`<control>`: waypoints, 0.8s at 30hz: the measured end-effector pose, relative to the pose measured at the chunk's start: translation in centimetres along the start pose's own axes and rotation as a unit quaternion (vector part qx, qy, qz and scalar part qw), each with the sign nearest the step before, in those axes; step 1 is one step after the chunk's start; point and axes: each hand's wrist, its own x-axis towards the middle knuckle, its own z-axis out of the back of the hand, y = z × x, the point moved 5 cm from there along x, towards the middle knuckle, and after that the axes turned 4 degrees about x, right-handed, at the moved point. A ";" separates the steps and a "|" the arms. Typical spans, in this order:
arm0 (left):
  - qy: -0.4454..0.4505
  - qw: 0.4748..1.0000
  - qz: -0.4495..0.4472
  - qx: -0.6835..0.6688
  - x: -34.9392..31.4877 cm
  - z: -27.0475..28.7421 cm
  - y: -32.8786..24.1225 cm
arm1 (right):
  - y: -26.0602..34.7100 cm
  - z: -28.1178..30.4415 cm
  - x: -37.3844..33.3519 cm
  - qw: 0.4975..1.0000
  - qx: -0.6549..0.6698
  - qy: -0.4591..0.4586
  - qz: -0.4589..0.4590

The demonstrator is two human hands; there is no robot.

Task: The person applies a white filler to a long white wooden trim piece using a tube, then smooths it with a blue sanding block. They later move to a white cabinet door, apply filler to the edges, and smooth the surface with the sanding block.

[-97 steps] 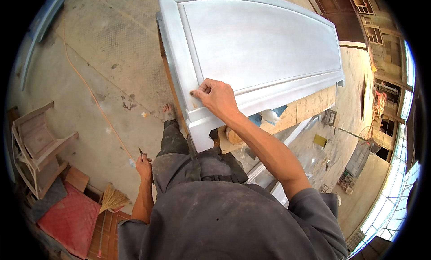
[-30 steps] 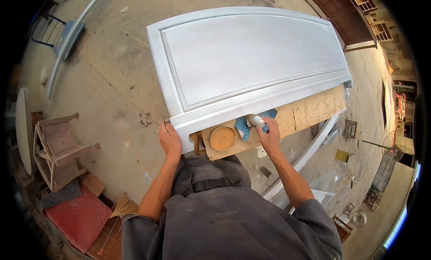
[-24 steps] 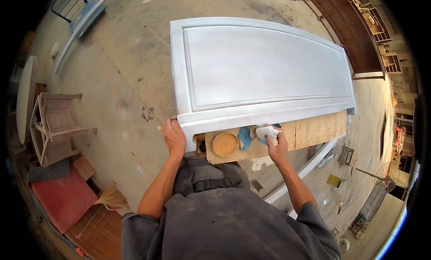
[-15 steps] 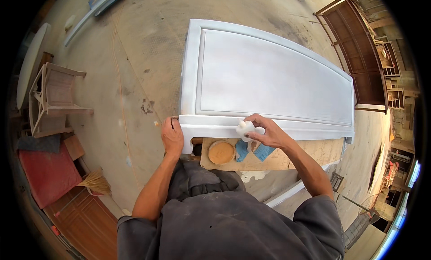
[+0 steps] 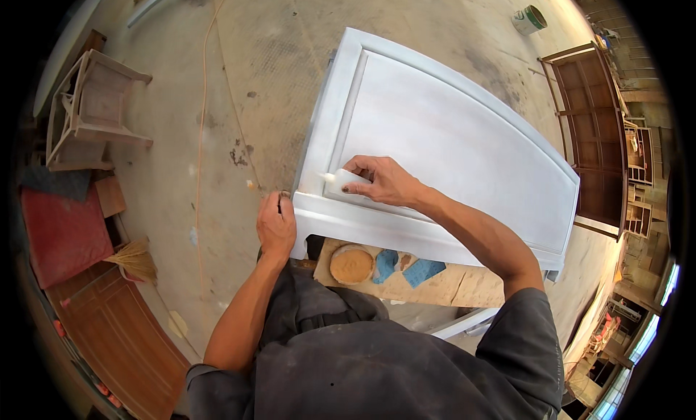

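Under my right hand (image 5: 383,182) a small white sanding block (image 5: 346,183) is pressed, fingers closed over it, into the white-primed arched wooden door panel (image 5: 464,141) near its corner. My left hand (image 5: 276,224) clamps the panel's edge. Sanding looks underway; next I'd judge strokes along the moulding groove.

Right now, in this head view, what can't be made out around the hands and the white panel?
- White pad: mostly hidden under the right hand; its kind is unclear.
- Left hand: fingertips curl over the white panel edge, out of sight.
- Wooden board: far part hidden beneath the panel.
- Blue scraps: too small to identify.
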 end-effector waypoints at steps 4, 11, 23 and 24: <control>0.003 1.000 0.004 -0.011 0.0 0.0 0.0 | 0.3 -0.1 0.4 1.000 0.008 -0.019 -0.020; 0.004 1.000 -0.002 -0.021 0.0 0.3 -0.7 | 0.5 0.0 0.7 0.997 -0.032 -0.026 -0.067; 0.000 1.000 -0.016 -0.014 -0.1 0.3 -0.5 | -0.3 0.1 0.9 0.993 -0.025 -0.036 -0.107; 0.001 1.000 -0.015 -0.014 0.0 0.3 -0.5 | -0.3 0.1 0.9 0.993 -0.025 -0.037 -0.110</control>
